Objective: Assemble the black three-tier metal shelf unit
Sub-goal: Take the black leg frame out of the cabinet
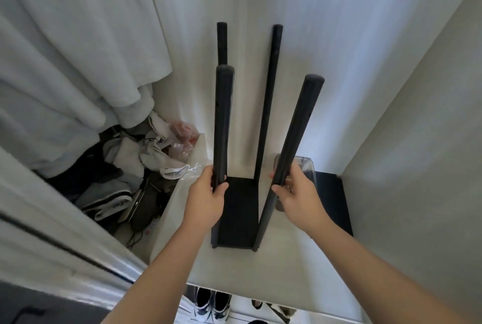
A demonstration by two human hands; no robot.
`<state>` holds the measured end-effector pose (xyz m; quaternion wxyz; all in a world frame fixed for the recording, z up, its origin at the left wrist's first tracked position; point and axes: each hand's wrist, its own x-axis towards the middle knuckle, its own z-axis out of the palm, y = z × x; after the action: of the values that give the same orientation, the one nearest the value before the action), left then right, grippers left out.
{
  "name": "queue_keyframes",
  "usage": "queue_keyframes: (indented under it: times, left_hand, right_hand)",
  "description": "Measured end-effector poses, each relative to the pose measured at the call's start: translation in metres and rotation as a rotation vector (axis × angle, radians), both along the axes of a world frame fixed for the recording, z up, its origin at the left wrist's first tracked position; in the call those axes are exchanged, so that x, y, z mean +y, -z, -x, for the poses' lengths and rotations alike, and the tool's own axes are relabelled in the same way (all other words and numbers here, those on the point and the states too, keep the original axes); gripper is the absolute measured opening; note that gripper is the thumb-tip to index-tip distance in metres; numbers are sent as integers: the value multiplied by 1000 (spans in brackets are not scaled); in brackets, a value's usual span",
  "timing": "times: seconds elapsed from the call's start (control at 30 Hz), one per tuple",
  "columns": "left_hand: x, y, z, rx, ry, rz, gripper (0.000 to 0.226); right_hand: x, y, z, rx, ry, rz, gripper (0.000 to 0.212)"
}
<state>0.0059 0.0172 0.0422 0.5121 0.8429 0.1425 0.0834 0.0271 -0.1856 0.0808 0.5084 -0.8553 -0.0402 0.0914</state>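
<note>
Two bare forearms [161,271] reach in from below as a person steadies a partly built black shelf frame on a white tabletop [287,258]. The left hand [206,190] is wrapped round the near-left post [223,120] low down, fingers curled tight on it; the right hand [294,192] clasps the near-right post [297,128] at about the same height. Both posts rise from the front corners of a black shelf panel [238,214] lying flat on the tabletop, the right one leaning outward. Two far posts [271,89] stand at the panel's back corners. A clear plastic container [305,164] sits just behind the right hand. Sneakers [211,305] show on the floor below the table edge, a heap of clothes [117,172] lies to the left under a pale curtain [65,63], and a white wall [339,36] closes the corner behind.
</note>
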Motion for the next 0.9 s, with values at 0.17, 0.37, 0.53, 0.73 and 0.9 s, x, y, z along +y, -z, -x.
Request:
queue_keyframes:
  times: [0.17,0.37,0.53,0.73,0.9]
  left_hand:
    - [-18,-13,57,-33,-10,-18,18]
    - [-57,-25,152,-41,-43,-42,18]
    - [-87,-26,226,-22,-47,-50,19]
    - [-107,-33,295,28,-11,-97,20]
    - [-110,-37,337,55,58,-92,24]
  right_hand:
    - [-19,-13,50,-28,-77,-20,44]
    - [-60,-21,131,-79,-138,-39,37]
    - [-93,-21,198,-89,-188,-75,38]
    - [-120,-24,268,-83,-230,-80,40]
    - [-128,-26,314,-80,-241,-55,39]
